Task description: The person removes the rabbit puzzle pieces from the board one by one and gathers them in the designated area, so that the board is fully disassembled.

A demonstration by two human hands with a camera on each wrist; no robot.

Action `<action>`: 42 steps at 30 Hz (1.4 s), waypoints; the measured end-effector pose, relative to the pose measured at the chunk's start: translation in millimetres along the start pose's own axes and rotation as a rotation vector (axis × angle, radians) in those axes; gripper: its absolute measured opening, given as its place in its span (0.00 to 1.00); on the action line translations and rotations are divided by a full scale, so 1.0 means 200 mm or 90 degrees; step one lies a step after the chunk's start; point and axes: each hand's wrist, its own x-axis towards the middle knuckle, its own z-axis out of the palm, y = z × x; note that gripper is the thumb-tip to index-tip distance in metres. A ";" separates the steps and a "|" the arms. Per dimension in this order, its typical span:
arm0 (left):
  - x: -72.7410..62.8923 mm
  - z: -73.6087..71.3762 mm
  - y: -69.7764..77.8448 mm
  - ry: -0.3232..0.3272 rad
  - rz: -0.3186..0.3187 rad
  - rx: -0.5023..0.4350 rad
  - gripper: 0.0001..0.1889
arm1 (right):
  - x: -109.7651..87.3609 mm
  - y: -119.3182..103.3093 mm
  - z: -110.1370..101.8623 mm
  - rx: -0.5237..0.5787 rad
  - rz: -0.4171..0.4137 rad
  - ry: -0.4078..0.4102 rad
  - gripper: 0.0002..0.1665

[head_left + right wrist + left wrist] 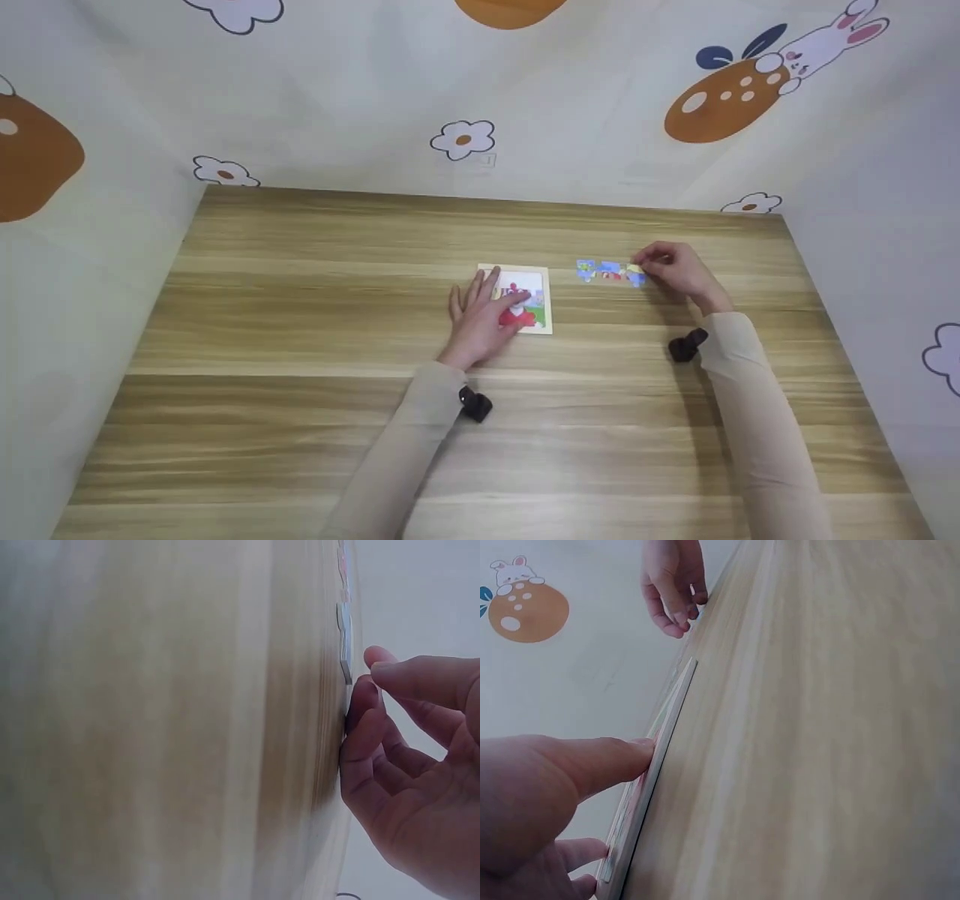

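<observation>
A small jigsaw puzzle board [547, 300] with a pale frame lies on the table, its picture partly assembled in red, green and blue. My left hand [480, 319] rests on it with fingers spread; the thumb [619, 765] lies across the picture and covers part of it. To the right of the board, a short row of loose puzzle pieces [586, 268] lies flat. At the row's right end my right hand [675, 268] has its fingertips beside a yellow and blue puzzle piece [636, 279]. Its fingers are loosely bent, and no piece shows between them in the right wrist view.
The wood-grain table [300, 315] meets a pale patterned cloth wall [360, 112] at the back, with more cloth at both sides. A black wrist camera [475, 405] sits on the left sleeve, and another black wrist camera [686, 345] on the right.
</observation>
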 end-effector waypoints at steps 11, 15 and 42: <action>0.00 -0.01 0.03 0.007 -0.013 0.011 0.24 | -0.01 -0.01 0.03 0.015 -0.001 0.009 0.12; 0.00 -0.02 0.02 0.017 -0.007 0.011 0.23 | -0.05 -0.15 0.06 0.007 -0.018 0.002 0.11; 0.00 0.04 0.06 0.147 -0.064 0.015 0.22 | -0.08 -0.40 0.36 0.039 -0.128 -0.136 0.09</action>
